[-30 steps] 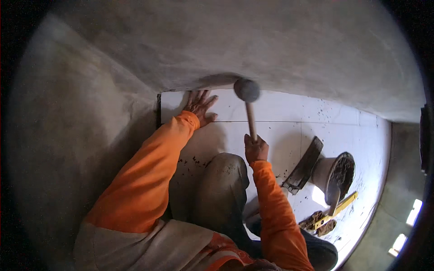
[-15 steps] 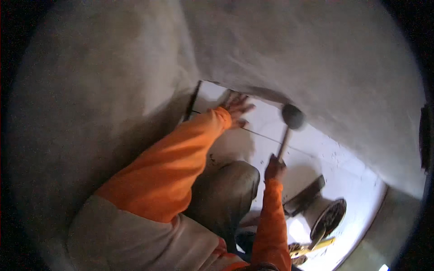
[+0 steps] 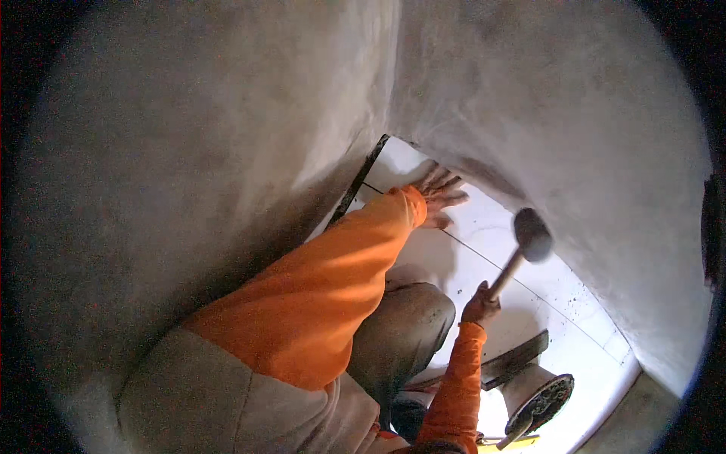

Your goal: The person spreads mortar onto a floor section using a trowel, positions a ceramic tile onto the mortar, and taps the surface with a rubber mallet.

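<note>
Pressed flat with fingers spread, left hand [image 3: 437,189] on white floor tile [image 3: 484,227] at far corner by grey plaster wall [image 3: 189,189]. To its right, right hand [image 3: 481,306] clamped on rubber mallet [image 3: 522,250], handle slanting up and right, head raised above tile, right of the spread hand. Far right, near: bucket [image 3: 541,393] and trowel [image 3: 514,362].

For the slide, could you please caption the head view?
Left hand flat on a white floor tile while the right hand holds a rubber mallet raised.
</note>
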